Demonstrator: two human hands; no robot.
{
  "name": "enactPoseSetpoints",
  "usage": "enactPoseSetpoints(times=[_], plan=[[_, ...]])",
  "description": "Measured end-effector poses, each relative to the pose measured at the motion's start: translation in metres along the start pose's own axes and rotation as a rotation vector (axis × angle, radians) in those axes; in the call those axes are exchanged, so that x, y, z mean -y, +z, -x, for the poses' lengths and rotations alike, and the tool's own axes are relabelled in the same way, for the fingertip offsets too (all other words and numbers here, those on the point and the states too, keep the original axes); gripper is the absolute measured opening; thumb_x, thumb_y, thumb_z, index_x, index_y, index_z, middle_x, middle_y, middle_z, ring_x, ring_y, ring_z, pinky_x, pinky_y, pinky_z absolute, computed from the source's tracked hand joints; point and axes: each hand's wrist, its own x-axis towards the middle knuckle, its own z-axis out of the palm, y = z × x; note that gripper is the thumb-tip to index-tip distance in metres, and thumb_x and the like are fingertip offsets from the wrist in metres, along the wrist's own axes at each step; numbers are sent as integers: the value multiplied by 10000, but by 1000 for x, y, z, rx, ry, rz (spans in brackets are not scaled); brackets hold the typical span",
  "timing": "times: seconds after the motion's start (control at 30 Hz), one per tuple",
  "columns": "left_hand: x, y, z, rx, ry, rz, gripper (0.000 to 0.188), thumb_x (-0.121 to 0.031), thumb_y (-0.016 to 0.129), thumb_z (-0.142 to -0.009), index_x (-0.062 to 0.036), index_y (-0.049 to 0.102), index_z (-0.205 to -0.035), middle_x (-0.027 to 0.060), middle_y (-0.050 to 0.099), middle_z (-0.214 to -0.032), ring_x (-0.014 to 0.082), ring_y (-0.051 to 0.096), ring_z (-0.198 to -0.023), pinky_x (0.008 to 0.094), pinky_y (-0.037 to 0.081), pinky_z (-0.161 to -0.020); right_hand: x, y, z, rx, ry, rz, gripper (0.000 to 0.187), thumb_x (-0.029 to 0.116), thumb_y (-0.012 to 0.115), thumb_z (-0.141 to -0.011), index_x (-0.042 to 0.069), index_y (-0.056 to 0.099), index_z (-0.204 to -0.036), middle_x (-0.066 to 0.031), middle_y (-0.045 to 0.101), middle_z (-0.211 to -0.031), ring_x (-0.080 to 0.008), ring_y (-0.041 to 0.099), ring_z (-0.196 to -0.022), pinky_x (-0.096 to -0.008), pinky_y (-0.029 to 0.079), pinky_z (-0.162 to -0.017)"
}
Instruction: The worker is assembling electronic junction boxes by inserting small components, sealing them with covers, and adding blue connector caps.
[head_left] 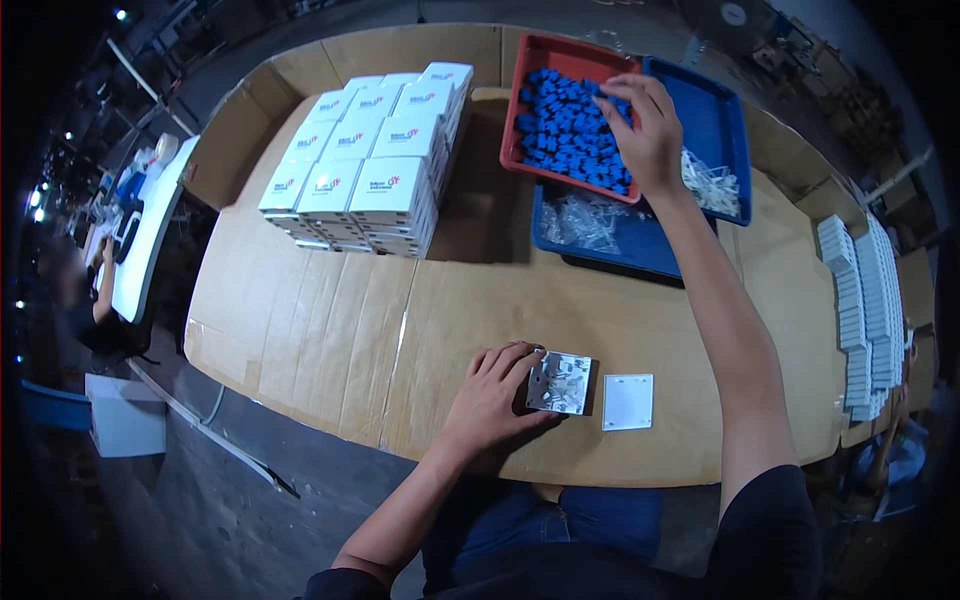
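2 hands busy: left hand (497,392) rests fingers on metal-backed plate (560,383), white plate (628,402) just beyond; right hand (645,130) pinches among blue parts (565,125) in red tray (530,70).

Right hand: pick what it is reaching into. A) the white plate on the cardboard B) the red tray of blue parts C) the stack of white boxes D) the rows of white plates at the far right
B: the right hand has its fingers down among the blue parts in the red tray.
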Motion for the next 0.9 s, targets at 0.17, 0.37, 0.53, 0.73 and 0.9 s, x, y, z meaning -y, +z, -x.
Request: enactPoseSetpoints(times=[0.17, 0.37, 0.53, 0.73, 0.9], plan=[[4, 15, 5, -114, 80, 38, 813, -449, 864, -769, -90, 572, -1437, 118, 556, -1464, 328, 482, -1385, 472, 344, -1183, 69, -120, -18, -62, -122, 35, 234, 6, 844, -810, 73, 705, -986, -43, 736, -1080, -258, 703, -1027, -373, 532, -853], [-2, 27, 15, -218, 168, -19, 815, -449, 898, -742, -105, 593, -1415, 97, 611, -1404, 314, 526, -1341, 469, 388, -1131, 123, -215, -23, -122, -279, 68, 321, -46, 822, -821, 74, 627, -1044, -100, 762, -1187, -243, 749, -997, -354, 522, -821], [-30, 31, 33, -320, 137, -21, 816, -423, 916, -741, -72, 593, -1403, 128, 616, -1404, 324, 546, -1327, 458, 389, -1138, 155, -264, -26, -164, -329, 74, 319, -57, 826, -812, 58, 628, -1034, -133, 765, -1182, -259, 753, -971, -370, 536, -798], [-44, 45, 55, -388, 59, 17, 796, -375, 925, -735, -59, 594, -1387, 154, 616, -1395, 346, 549, -1315, 465, 411, -1128, 186, -291, -14, -274, -72, -110, 280, -56, 802, -861, 25, 641, -1075, -165, 768, -1140, -261, 759, -963, -360, 576, -809], [-37, 60, 62, -406, 8, 6, 788, -360, 922, -735, -62, 586, -1383, 147, 614, -1380, 363, 549, -1286, 475, 431, -1112, 230, -297, 3, -477, 685, -1071, 359, 24, 609, -1049, -36, 596, -1404, -147, 718, -1240, -245, 751, -1019, -338, 642, -851]])
